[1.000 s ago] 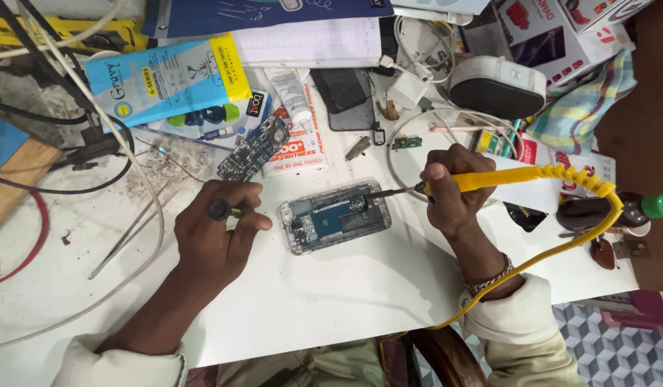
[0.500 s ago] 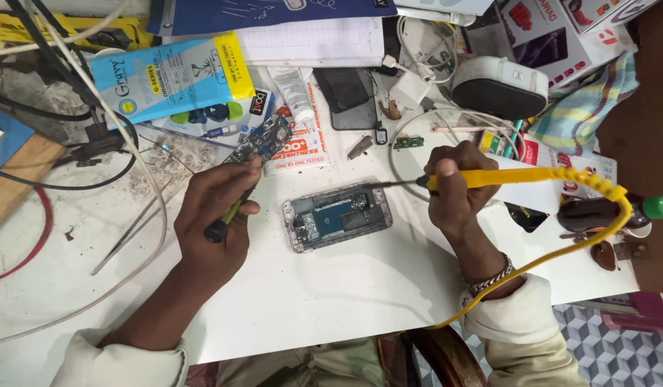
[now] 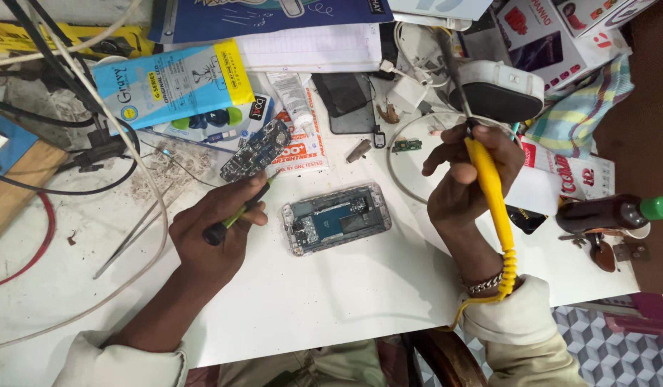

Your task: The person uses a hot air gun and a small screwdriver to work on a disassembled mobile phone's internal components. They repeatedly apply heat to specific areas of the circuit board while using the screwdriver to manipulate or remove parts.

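The left hand (image 3: 213, 233) rests on the white tabletop (image 3: 331, 301), its fingers closed around a small screwdriver with a black and green handle (image 3: 229, 221) that points toward the far edge. Just right of it, near the middle of the tabletop, lies an opened phone (image 3: 336, 218), its circuit board facing up, apart from both hands. The right hand (image 3: 464, 179) is raised toward the far right side, fingers wrapped tightly around a yellow soldering iron (image 3: 489, 190) held nearly upright; its coiled yellow cord (image 3: 505, 276) runs down past the wrist. A loose circuit board (image 3: 256, 150) lies just beyond the left hand, and metal tweezers (image 3: 131, 233) lie to its left. A dark bottle with a green cap (image 3: 614, 213) lies by the right edge.
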